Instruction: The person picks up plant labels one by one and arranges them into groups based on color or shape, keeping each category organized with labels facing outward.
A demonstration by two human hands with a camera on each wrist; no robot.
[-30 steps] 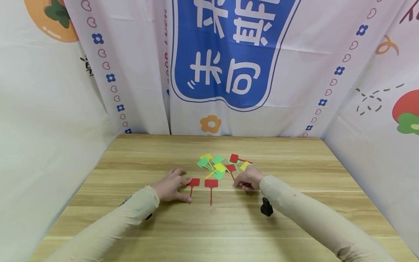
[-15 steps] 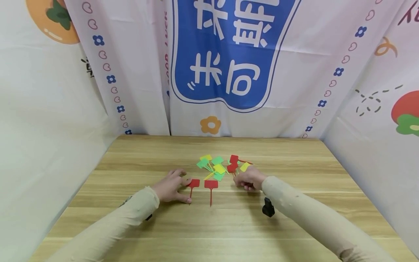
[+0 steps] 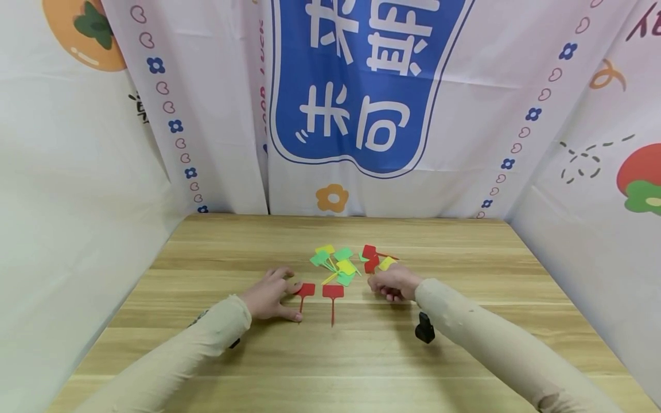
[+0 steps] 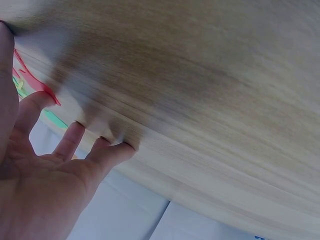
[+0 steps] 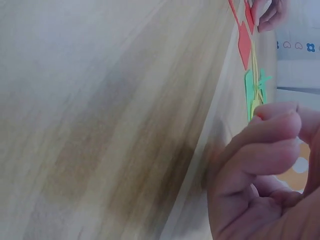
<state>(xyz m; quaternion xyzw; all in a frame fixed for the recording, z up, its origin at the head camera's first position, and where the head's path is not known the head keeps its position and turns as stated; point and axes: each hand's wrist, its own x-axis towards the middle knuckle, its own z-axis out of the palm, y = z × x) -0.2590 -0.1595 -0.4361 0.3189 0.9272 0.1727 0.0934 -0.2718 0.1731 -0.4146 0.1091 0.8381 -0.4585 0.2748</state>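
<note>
My left hand (image 3: 271, 293) lies with fingers spread on the table, one fingertip at the head of a red T-shaped plant label (image 3: 307, 289) and the thumb at its stem's lower end. Just right of it lies a second red plant label (image 3: 333, 291), stem toward me. My right hand (image 3: 392, 282), fingers curled, pinches the stem of another red plant label (image 3: 372, 264); its head shows beyond the fingertips. In the right wrist view the curled fingers (image 5: 260, 160) hide that label.
Behind the hands lies a loose pile of green plant labels (image 3: 343, 253) and yellow plant labels (image 3: 346, 267). One more red label (image 3: 369, 251) lies sideways at the pile's right, near a yellow label (image 3: 387, 263). Printed cloth (image 3: 227, 115) hangs behind the wooden table (image 3: 330, 373).
The red label at my right hand has shifted rightward and turned, its head now nearer the yellow label. My left hand and the two red labels near it have stayed put.
</note>
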